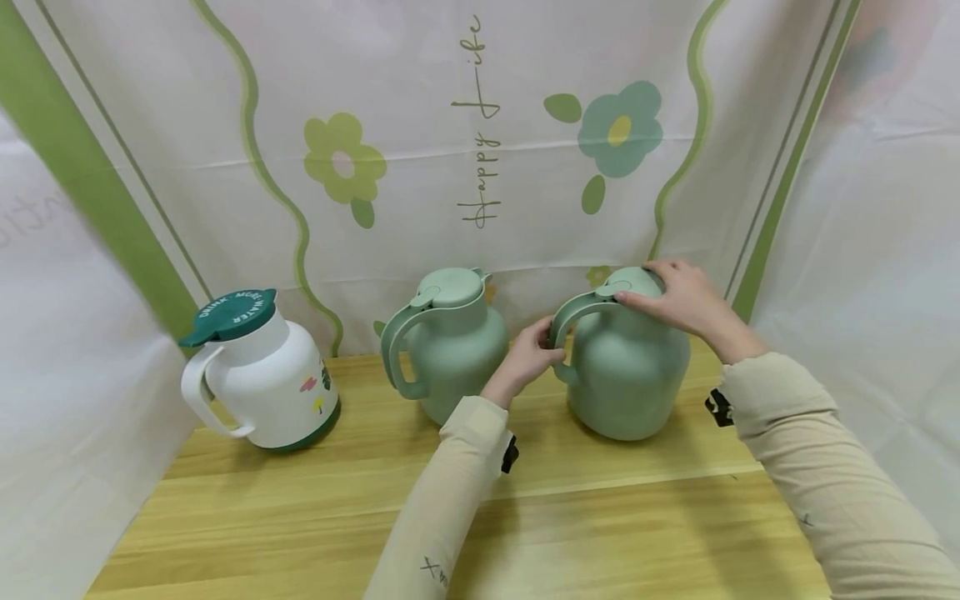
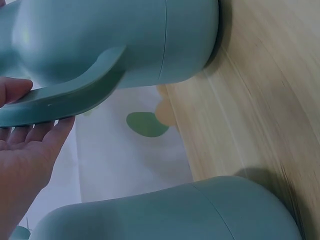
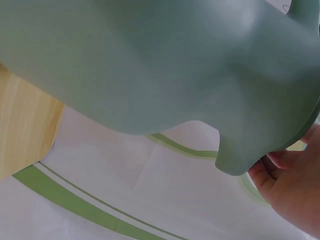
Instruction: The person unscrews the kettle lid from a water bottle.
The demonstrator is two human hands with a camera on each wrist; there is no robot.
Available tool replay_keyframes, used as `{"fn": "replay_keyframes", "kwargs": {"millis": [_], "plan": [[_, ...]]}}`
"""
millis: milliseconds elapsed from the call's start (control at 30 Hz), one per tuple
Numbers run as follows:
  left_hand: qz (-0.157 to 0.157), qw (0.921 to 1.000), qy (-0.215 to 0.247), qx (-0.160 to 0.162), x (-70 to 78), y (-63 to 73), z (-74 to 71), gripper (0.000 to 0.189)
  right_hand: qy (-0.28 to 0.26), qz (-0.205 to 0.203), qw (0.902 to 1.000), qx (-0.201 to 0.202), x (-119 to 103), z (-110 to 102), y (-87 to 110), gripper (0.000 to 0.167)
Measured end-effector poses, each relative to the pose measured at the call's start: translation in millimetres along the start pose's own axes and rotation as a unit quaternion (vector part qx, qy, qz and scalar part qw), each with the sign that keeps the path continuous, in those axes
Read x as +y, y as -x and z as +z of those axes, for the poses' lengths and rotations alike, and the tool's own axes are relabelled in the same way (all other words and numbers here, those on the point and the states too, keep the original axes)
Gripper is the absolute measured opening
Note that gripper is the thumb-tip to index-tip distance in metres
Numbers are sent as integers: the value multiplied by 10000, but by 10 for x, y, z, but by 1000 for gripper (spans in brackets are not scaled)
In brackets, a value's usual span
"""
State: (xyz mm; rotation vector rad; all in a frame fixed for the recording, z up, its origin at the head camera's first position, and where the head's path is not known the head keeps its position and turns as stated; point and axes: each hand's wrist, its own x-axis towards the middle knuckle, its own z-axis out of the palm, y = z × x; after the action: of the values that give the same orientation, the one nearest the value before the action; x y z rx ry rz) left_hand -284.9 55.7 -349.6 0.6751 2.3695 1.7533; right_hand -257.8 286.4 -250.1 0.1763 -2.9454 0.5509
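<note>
Steadying the green jug (image 1: 628, 383) seemed to be the step in hand, with both hands on it at once. The left hand (image 1: 528, 358) gripped the handle (image 2: 75, 97) — thumb on one side, fingers curled against the other — and the jug's body stood just to the right of those fingers. The right hand (image 1: 686, 300) clasped the top, its thumb on the lid (image 1: 637, 281) and its other fingers bent over the far edge, close by the spout (image 3: 232, 155). Beneath both sets of fingers the jug stood upright, its base apparently on the table (image 1: 600, 508), though whether the hands bore any of its weight I could not tell. Just left of the left fingers, and apart from them, stood a second green jug (image 1: 461, 358), its handle also facing left; well beyond it, farther from the fingers, was a white jug (image 1: 273, 383) with a dark green lid. Any next move, I judged, called for the two grips to work together — the left keeping the handle from swinging, the right holding the top level — and for care that the left knuckles did not knock the neighbouring jug.
</note>
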Motion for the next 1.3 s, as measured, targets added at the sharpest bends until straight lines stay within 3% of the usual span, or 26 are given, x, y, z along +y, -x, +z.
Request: {"fn": "replay_keyframes", "kwargs": {"millis": [100,300,533,900,1300], "plan": [[-21,9998,-189,93,11,-5,2,46,-64,-5,10000,4,-24,5,2,85],[-69,9928,-1061,556,89,-7,70,43,-137,40,9999,-22,-33,11,-8,86],[-194,9939,-799,729,112,-2,114,40,-152,-4,9999,-57,-70,6,-26,88],[-91,9932,-952,667,146,-5,98,45,-384,75,9988,-300,-46,-45,-57,93],[-121,9922,-1053,656,132,-32,90,34,-479,-1,9982,-352,7,-37,-86,94]]}}
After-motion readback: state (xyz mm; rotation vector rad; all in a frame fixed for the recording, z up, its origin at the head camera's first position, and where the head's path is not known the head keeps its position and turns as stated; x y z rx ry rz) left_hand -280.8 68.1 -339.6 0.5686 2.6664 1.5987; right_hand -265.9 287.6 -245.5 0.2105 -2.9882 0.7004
